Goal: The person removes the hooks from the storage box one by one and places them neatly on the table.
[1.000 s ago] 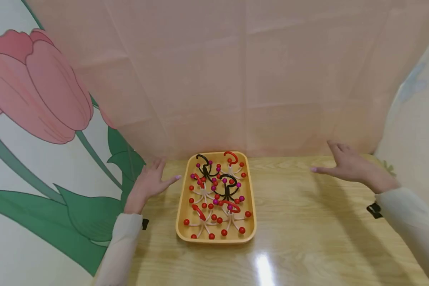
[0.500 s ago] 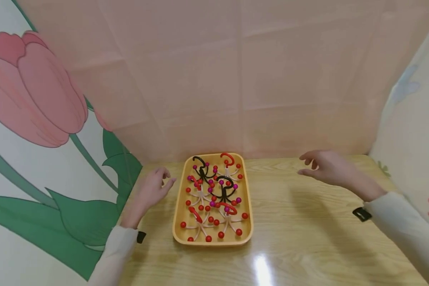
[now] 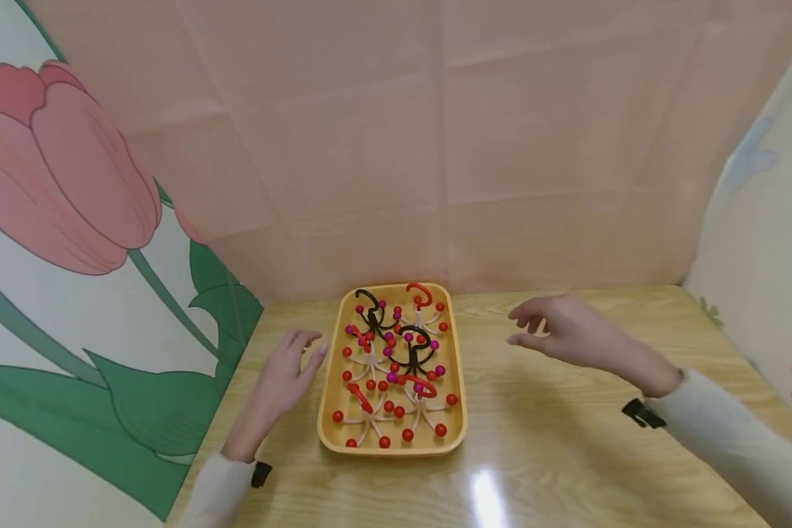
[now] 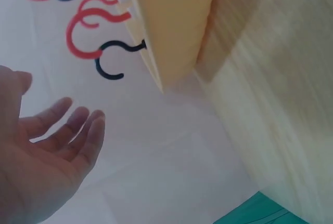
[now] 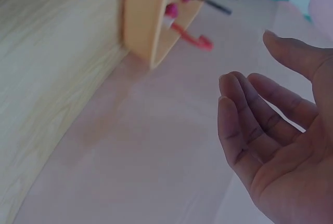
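A yellow tray [image 3: 392,452] stands on the table, filled with several spider-like pieces, each with splayed thin legs tipped with small balls and a curved hook on top. Two are black [image 3: 414,358] with purple balls; the others have pale legs, red balls and red hooks [image 3: 361,398]. My left hand [image 3: 287,374] hovers just off the tray's left side, fingers loosely bent, thumb toward the rim. To the right of the tray, over the table, my right hand [image 3: 567,330] hangs with relaxed fingers. Both palms are bare in the wrist views, where the tray wall [image 4: 179,21] rises beside the left hand.
The wood-grain table [image 3: 534,469] meets a pinkish cloth backdrop [image 3: 501,147] just behind the tray. A tulip-printed panel [image 3: 92,169] borders the left side, a pale printed panel [image 3: 765,242] the right. Each wrist wears a black strap piece [image 3: 643,413].
My right hand has moved left toward the tray and its fingers have relaxed into a bend. The left hand has come down slightly, its fingers also bending. The tray's pieces have not moved.
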{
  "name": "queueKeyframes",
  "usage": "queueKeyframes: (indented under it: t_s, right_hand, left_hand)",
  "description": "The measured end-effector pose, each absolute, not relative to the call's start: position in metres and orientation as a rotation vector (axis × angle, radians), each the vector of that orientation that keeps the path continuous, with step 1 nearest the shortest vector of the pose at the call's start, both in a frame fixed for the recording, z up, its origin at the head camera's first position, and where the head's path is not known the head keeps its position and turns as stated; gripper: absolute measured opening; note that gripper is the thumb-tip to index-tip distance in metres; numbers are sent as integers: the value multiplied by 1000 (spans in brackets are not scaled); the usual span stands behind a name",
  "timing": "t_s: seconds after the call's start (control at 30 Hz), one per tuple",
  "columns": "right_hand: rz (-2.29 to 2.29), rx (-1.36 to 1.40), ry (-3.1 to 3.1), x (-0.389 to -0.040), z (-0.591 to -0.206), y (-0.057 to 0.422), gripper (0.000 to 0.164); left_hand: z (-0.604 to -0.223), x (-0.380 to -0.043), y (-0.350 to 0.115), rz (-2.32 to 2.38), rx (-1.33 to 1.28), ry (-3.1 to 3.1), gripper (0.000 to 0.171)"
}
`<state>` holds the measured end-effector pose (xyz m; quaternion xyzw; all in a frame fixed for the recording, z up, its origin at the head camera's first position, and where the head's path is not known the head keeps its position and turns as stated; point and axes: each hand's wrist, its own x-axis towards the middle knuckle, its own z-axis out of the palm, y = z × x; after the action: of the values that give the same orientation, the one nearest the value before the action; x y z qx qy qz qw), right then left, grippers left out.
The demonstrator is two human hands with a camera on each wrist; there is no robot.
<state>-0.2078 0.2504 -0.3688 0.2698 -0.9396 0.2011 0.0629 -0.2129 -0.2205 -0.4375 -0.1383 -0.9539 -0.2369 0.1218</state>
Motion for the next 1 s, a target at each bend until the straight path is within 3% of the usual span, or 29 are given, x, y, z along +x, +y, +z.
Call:
queueKeyframes:
  t_s: [0.3,1.0]
  right_hand:
    - [709,966,-2793,-193,-370,217,27]
    - [921,1066,-2912,-195,-392,164,54]
  left_hand:
    - [-450,-188,-221,-535,-504,-2857,74]
    - [-489,-151,-198,-351,-470,-3196,123]
